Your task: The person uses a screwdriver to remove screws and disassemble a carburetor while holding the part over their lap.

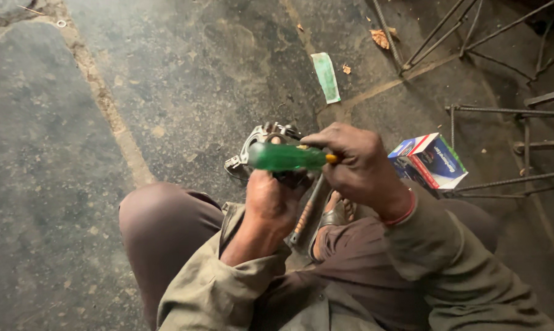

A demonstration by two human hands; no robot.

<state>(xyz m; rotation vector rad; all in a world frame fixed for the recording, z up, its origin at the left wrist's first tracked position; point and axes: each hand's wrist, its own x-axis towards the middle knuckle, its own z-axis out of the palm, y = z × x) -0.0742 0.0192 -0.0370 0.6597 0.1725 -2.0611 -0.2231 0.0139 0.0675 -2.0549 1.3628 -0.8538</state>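
Head view looks down on a person squatting on a dark, stained concrete floor (185, 79), both hands working just above the knees. Right hand (358, 160) closes its fingers round the end of a translucent green-handled screwdriver (286, 157), which lies nearly level and points leftward. Left hand (271, 202) sits just below the handle, fingers curled up around a grey cast-metal part (261, 140) that juts beyond the screwdriver, on the side away from the body; how the fingertips sit on it cannot be told. A second tool with an orange-banded handle (303, 216) hangs just below the green one, between the knees. A blue, red and white cardboard box (429, 160) lies to the right of the screwdriver, and a pale green paper strip (326, 76) lies beyond it.

Judging from the grip, the work goes best with the metal part braced firmly against the palm, the blade kept square in its seat, and steady turning pressure along the shaft so the tip does not slip toward the holding fingers.
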